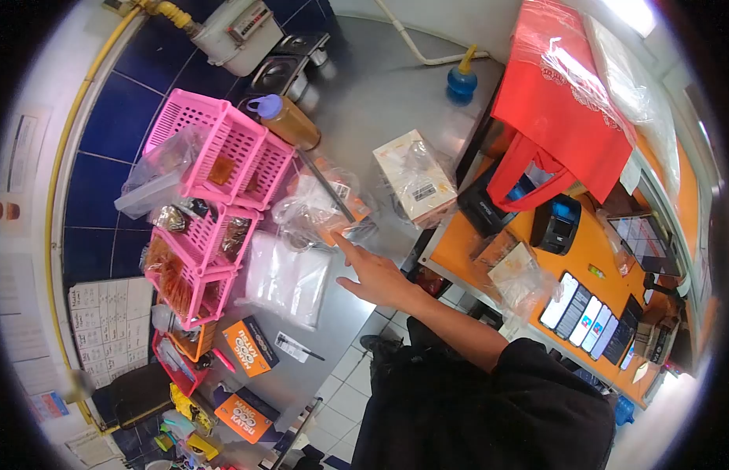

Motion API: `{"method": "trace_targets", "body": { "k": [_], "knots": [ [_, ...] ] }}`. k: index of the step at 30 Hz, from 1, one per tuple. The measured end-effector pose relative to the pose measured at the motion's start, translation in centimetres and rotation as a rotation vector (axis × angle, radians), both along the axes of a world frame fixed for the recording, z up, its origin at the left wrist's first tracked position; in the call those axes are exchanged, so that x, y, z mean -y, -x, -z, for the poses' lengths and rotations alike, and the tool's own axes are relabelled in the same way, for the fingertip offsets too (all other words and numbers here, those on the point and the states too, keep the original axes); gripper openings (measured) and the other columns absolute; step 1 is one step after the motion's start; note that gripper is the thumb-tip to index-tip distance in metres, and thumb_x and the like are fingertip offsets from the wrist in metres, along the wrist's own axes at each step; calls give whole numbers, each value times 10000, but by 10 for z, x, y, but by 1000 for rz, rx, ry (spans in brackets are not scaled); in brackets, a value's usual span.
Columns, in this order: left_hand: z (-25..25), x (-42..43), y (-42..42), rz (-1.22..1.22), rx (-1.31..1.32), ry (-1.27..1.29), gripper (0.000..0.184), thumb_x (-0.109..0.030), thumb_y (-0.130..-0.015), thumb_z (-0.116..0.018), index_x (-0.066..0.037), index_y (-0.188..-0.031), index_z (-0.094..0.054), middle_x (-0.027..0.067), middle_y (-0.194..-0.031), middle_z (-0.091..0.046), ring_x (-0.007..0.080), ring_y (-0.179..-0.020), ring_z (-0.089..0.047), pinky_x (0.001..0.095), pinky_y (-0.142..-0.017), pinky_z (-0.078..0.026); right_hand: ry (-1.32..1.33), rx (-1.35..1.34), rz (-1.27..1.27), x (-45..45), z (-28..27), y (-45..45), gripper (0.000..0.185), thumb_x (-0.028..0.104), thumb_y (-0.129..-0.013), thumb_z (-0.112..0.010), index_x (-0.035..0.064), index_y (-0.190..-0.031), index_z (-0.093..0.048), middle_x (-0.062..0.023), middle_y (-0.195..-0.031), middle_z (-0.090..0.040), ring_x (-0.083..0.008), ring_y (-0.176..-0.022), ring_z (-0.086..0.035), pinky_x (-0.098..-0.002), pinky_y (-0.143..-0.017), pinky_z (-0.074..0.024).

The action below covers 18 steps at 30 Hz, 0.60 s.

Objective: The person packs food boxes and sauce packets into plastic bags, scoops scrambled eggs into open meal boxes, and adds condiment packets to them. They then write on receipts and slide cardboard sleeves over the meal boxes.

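My right hand (pixel 376 276) reaches over the metal counter, index finger stretched out and thumb apart. Its fingertip is at the near edge of a clear plastic-wrapped bundle (pixel 311 193) with white and orange parts; whether it touches is hard to tell. Across that bundle lies a long dark grey strip (pixel 327 186). Just left of the hand is a stack of clear plastic bags (pixel 286 278). Beyond it stands a patterned cardboard box (pixel 415 178) with a barcode label and plastic on top. My left hand is out of view.
Pink baskets (pixel 223 153) with packets line the blue-tiled wall, beside a brown bottle (pixel 290 121). Orange-black "Mang Katsu" cards (pixel 249 346) and a pen (pixel 302 347) lie nearer. At right, an orange table (pixel 474 270) holds printers, several phones and a red bag (pixel 552 102).
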<state>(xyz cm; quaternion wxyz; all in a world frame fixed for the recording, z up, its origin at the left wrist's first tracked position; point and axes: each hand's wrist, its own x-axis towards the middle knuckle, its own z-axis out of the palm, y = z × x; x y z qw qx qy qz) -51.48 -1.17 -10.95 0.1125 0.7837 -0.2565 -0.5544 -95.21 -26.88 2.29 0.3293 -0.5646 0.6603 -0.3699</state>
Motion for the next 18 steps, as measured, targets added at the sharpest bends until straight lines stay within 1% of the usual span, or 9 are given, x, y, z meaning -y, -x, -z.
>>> {"method": "trace_targets", "body": {
  "k": [2,4,5,7,8,10,13,16,18],
  "knots": [
    [1,-1,5,9,7,-18,496,-383,-924,-670,-38,-1265,-569,188,-1163,-670,322,-1165,-584,456,-1000,-441,-66,24,-29,-14,3,12,921,241,-894,-685,117,-1583,-86,-174,-1107,-628,-352,-929,-657,-443,-789,-530],
    [4,-2,11,20,13,-35,491,-391,-926,-665,-37,-1254,-577,188,-1157,-673,320,-1156,-592,446,-991,-450,-99,-23,159,-30,8,30,924,248,-884,-692,139,-1584,-98,-179,-1050,-644,-372,-890,-663,-459,-772,-531],
    [4,-2,13,25,18,-43,488,-395,-927,-663,-37,-1248,-581,187,-1155,-674,319,-1152,-596,441,-987,-454,-103,-24,158,-35,7,42,924,248,-884,-692,139,-1584,-98,-179,-1050,-644,-372,-890,-663,-459,-772,-531],
    [7,-3,16,41,25,-55,485,-403,-929,-658,-36,-1237,-589,187,-1149,-677,317,-1143,-604,431,-978,-463,-274,-63,287,-42,-2,68,912,234,-884,-673,110,-1574,-90,-254,-1045,-650,-415,-911,-674,-498,-788,-539],
    [6,-4,16,51,29,-64,483,-407,-930,-656,-35,-1231,-593,187,-1146,-678,316,-1138,-609,427,-974,-467,-277,-62,291,-45,-1,76,912,234,-884,-673,110,-1574,-90,-254,-1045,-650,-415,-911,-674,-498,-788,-539],
    [9,-6,15,77,36,-78,480,-415,-931,-651,-34,-1220,-601,187,-1140,-681,314,-1129,-617,417,-965,-476,-340,-186,287,-47,1,89,949,235,-880,-672,104,-1580,-46,-265,-949,-677,-433,-824,-683,-529,-724,-533],
    [12,-15,7,141,44,-91,478,-427,-934,-644,-33,-1203,-613,186,-1131,-685,310,-1116,-629,403,-952,-489,-362,-150,287,-40,1,91,973,238,-886,-664,107,-1585,0,-286,-900,-680,-449,-776,-681,-542,-673,-527],
    [15,-38,-12,312,50,-43,478,-439,-937,-638,-32,-1186,-625,186,-1123,-689,307,-1102,-642,388,-939,-502,-373,-164,292,-39,7,95,914,224,-918,-633,99,-1586,-23,-295,-910,-683,-445,-768,-680,-531,-673,-540],
    [28,-50,-28,438,95,42,478,-447,-939,-633,-31,-1175,-633,185,-1117,-692,305,-1093,-650,378,-931,-510,-195,-190,298,-36,34,85,924,193,-914,-640,135,-1592,-15,-303,-1039,-653,-426,-823,-680,-505,-710,-547]
  ]
}}
